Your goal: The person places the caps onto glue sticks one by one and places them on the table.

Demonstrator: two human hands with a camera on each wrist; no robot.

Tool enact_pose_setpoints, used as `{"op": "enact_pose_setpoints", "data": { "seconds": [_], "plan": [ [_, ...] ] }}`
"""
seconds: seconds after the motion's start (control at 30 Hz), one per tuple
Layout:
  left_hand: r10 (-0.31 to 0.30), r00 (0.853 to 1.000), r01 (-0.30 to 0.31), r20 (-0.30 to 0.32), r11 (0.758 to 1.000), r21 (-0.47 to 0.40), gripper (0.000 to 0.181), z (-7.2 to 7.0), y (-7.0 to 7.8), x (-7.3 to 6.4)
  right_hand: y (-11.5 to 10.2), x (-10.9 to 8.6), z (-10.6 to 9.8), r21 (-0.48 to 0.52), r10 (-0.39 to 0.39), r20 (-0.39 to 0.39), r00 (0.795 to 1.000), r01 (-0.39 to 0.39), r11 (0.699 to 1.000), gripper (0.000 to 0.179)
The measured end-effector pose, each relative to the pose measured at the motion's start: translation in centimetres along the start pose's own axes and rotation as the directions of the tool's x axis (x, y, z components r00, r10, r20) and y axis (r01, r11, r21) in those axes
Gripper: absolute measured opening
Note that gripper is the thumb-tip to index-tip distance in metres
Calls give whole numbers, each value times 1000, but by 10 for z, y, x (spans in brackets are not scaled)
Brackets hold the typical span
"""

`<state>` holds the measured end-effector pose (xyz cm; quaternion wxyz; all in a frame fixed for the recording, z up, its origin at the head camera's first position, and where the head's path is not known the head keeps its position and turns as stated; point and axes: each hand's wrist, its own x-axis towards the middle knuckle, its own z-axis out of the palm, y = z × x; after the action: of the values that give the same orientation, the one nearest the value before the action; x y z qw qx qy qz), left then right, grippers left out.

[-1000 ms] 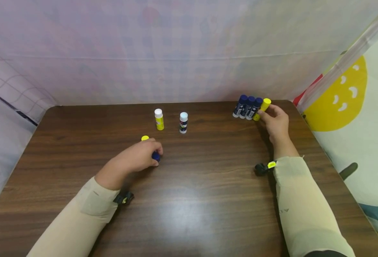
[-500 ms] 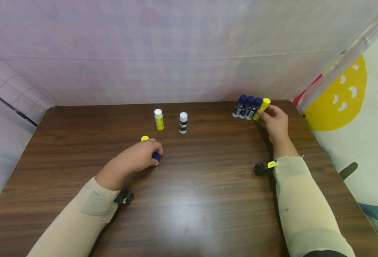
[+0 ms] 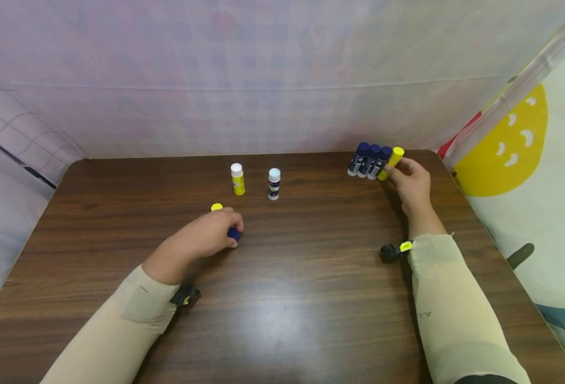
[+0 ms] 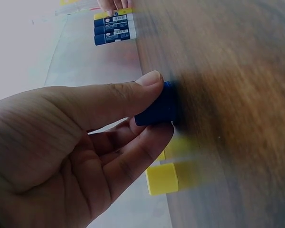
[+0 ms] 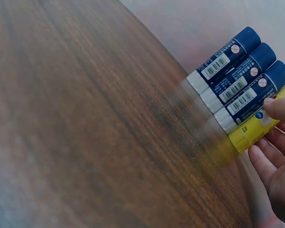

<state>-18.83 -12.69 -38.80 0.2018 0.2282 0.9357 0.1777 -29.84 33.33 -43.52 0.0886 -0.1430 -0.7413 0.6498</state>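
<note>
Both hands pinch small things on a brown wood-look table (image 3: 282, 277).
The left hand (image 3: 210, 232) has its thumb and fingers only as far apart as the round dark-blue cap (image 4: 156, 110) they hold; the hand hides part of it from above. From this hand, a round yellow cap (image 4: 162, 179) is at 12 o'clock, a yellow tube with a white top (image 3: 238, 183) at 1, and a navy tube with a white top (image 3: 273, 185) at 2. The right hand (image 3: 413, 186) pinches an all-yellow tube (image 3: 394, 160); its thumb covers some. At its 10 o'clock, three navy tubes with blue caps (image 3: 371, 160) stand in a row beside that yellow one.
</note>
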Motion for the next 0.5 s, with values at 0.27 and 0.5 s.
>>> {"op": "enact_pose_setpoints", "data": {
  "seconds": [0.27, 0.5],
  "plan": [
    [7, 1000, -7, -10, 1000, -1, 20, -1, 1, 0, -3, -2, -1, 39, -14, -14, 1000, 15, 999, 44],
    [22, 999, -23, -48, 1000, -6, 21, -3, 3, -1, -7, -5, 1, 6, -40, -56, 998, 40, 999, 47]
  ]
}}
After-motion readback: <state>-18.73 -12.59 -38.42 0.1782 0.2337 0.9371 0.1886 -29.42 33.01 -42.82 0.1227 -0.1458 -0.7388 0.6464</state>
